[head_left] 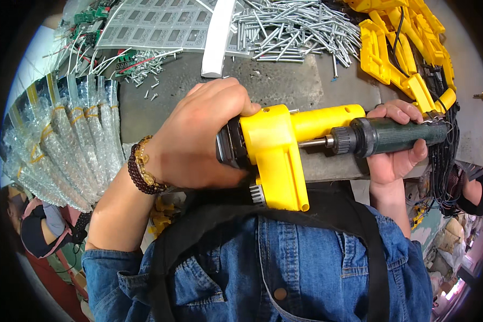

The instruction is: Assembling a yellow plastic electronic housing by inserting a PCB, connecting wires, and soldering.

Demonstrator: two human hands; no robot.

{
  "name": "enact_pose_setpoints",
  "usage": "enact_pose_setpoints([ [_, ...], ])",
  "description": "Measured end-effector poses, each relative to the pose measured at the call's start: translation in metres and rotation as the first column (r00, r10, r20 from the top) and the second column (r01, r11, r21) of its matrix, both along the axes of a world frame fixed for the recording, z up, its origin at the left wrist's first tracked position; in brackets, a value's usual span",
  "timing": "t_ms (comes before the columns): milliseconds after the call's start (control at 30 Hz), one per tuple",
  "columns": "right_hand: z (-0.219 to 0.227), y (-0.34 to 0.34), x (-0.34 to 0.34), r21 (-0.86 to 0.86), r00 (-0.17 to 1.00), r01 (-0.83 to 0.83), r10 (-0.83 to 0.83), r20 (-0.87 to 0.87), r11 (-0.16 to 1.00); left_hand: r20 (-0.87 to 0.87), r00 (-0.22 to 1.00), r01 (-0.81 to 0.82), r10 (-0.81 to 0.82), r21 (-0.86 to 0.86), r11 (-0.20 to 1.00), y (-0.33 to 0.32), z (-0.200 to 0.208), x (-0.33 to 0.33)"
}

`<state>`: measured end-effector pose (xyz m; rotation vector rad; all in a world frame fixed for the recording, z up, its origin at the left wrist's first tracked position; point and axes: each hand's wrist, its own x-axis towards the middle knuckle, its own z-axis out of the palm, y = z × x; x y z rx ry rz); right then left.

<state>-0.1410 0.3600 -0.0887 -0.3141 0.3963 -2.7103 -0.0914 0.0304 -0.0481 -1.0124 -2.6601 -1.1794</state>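
My left hand is closed around the black end of a yellow plastic housing, held above the table's near edge. A row of pale teeth shows at the housing's lower side, and a screw sticks out of its upper right side. In my right hand is a dark green electric screwdriver, lying level with its bit pointing left. The bit reaches the housing's side; its tip is hidden there. A tubular yellow arm of the housing runs just above the screwdriver.
Long screws lie heaped at the back, beside a label sheet and a white strip. Short screws and wired circuit boards sit back left, above bubble-wrapped bundles. Yellow housings and black cables crowd the right.
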Motion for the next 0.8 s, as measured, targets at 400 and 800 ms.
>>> enact_pose_setpoints([
  [400, 0.002, -0.004, -0.001, -0.159, 0.999, -0.047, 0.044, -0.026, 0.986, 0.028, 1.0, -0.011, 0.011, 0.003, 1.0, 0.001, -0.002, 0.001],
  [800, 0.05, 0.001, -0.016, 0.062, 0.999, 0.036, -0.038, 0.031, 0.997, 0.005, 0.994, -0.109, 0.109, -0.064, 0.992, 0.005, 0.005, 0.012],
])
